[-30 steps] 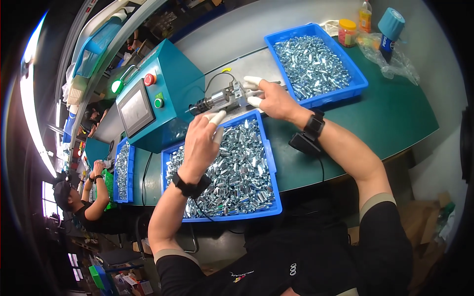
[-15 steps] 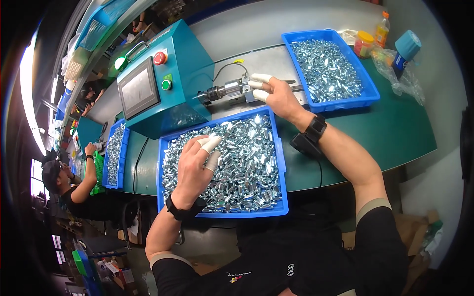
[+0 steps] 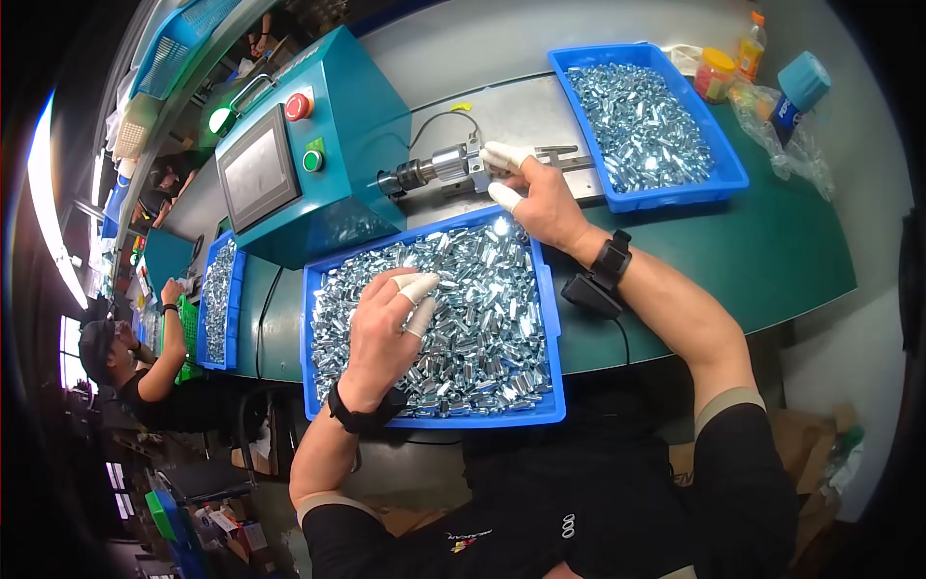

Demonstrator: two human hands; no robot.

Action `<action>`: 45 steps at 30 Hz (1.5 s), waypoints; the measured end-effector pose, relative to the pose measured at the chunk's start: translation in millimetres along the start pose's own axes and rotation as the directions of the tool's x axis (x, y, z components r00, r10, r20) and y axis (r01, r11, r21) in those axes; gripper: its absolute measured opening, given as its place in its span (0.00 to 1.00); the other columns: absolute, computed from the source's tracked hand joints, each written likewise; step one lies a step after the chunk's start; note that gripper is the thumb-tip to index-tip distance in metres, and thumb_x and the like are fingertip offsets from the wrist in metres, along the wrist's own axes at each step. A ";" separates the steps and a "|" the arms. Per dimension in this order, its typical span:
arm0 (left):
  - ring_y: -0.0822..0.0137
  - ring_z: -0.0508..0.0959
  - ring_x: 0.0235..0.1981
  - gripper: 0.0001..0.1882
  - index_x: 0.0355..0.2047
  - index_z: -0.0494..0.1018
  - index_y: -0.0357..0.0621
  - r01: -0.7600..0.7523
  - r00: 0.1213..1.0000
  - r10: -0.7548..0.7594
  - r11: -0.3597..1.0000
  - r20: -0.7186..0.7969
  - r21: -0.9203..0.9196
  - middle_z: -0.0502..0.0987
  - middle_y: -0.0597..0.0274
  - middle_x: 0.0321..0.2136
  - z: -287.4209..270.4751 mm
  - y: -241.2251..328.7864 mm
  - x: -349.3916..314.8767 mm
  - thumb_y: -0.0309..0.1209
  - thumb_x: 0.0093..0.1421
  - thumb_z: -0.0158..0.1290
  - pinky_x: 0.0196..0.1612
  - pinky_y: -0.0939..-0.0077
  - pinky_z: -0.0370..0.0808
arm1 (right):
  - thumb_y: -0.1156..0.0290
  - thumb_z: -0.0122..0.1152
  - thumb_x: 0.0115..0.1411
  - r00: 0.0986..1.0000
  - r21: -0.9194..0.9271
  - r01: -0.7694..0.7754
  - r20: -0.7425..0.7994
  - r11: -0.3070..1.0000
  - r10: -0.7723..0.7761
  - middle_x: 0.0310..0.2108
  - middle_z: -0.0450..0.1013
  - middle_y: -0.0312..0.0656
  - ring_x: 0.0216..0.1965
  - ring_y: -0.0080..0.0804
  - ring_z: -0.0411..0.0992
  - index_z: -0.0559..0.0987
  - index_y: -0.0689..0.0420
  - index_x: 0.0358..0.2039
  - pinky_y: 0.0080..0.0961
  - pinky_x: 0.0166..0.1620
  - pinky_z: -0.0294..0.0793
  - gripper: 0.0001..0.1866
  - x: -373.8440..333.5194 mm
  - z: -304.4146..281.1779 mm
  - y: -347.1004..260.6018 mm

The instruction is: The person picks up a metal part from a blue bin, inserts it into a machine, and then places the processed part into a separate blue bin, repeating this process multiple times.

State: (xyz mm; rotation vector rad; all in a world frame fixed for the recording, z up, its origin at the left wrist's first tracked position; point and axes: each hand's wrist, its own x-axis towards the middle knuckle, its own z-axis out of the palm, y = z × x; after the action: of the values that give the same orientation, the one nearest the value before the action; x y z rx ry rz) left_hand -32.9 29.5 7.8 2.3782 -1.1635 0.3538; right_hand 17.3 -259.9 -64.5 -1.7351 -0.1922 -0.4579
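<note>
My left hand (image 3: 378,333) hovers over a blue tray (image 3: 434,422) heaped with small shiny metal sleeves (image 3: 482,338). White finger cots cover its curled fingertips and thumb, which are drawn close together; anything between them is hidden. At the teal bench machine (image 3: 333,145), my right hand (image 3: 545,201) reaches to the metal clamp block (image 3: 477,164) at the end of the spindle (image 3: 424,179). Its cotted fingers stretch along the block's far side, and the thumb stands apart on the near side. No loose part shows between them.
A second blue tray (image 3: 666,198) of metal sleeves stands at the right of the machine. Behind it are an orange bottle (image 3: 750,48), a yellow-lidded jar (image 3: 714,75) and a blue cup (image 3: 801,82). Another person (image 3: 145,357) works at the left beside a further tray (image 3: 220,299).
My right thumb has moved away from its fingers, which now lie nearer the clamp block. My left fingertips have shifted slightly right over the tray. The whole view has shifted a little.
</note>
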 end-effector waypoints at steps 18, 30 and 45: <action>0.51 0.81 0.44 0.13 0.45 0.84 0.43 -0.049 0.979 0.066 0.995 0.192 -0.091 0.83 0.57 0.39 36.9 8.7 21.0 0.24 0.60 0.67 0.49 0.59 0.78 | 0.80 0.64 0.70 0.999 0.228 -0.049 -0.006 0.972 0.052 0.61 0.80 0.48 0.61 0.34 0.78 0.74 0.65 0.68 0.29 0.66 0.77 0.26 14.9 -1.2 12.1; 0.51 0.79 0.40 0.11 0.42 0.83 0.44 -0.105 0.965 0.108 0.994 0.238 -0.025 0.80 0.58 0.34 50.0 7.2 20.2 0.25 0.59 0.68 0.44 0.58 0.77 | 0.62 0.73 0.64 0.984 -0.294 -0.030 -0.177 0.955 -0.024 0.45 0.84 0.51 0.47 0.38 0.84 0.79 0.64 0.63 0.33 0.52 0.82 0.30 24.7 -8.5 -8.4; 0.52 0.80 0.40 0.10 0.40 0.82 0.45 -0.027 0.995 0.030 0.999 0.096 -0.029 0.82 0.57 0.34 37.8 22.7 38.0 0.24 0.58 0.69 0.44 0.59 0.77 | 0.65 0.65 0.57 0.994 -0.734 -0.024 -0.090 0.679 -0.062 0.40 0.83 0.57 0.46 0.56 0.83 0.81 0.62 0.46 0.50 0.50 0.82 0.18 61.7 -8.1 -40.9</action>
State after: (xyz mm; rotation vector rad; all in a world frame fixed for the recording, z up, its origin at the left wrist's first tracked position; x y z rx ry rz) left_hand -26.9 -27.5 -1.9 2.3796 -1.2383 0.2323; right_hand 56.4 -266.3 -1.5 -2.5011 0.0769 -0.7086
